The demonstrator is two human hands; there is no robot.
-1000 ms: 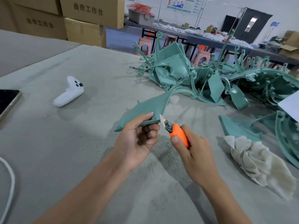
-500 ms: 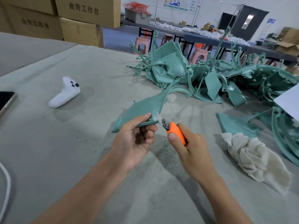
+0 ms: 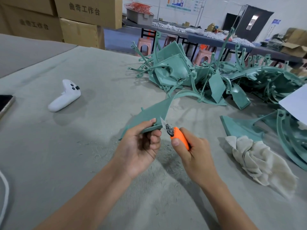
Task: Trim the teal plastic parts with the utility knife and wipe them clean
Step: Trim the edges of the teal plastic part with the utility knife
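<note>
My left hand (image 3: 141,145) grips the near edge of a flat teal plastic part (image 3: 152,112) whose curved arm sweeps off to the right. My right hand (image 3: 192,153) holds an orange utility knife (image 3: 178,136), thumb on the handle. Its blade tip sits against the part's edge beside my left fingertips. A crumpled off-white rag (image 3: 255,160) lies on the table to the right. A big pile of teal parts (image 3: 207,77) fills the far right of the table.
A white game controller (image 3: 64,97) lies at the left, a phone (image 3: 5,103) at the left edge, a white cord (image 3: 4,193) lower left. Plastic shavings dust the grey table (image 3: 66,146) under my hands. Cardboard boxes (image 3: 74,19) stand behind; a white sheet (image 3: 295,103) lies at right.
The knife blade has stayed at the part's right edge with small shifts. Both hands keep their grips. The view has drifted slightly.
</note>
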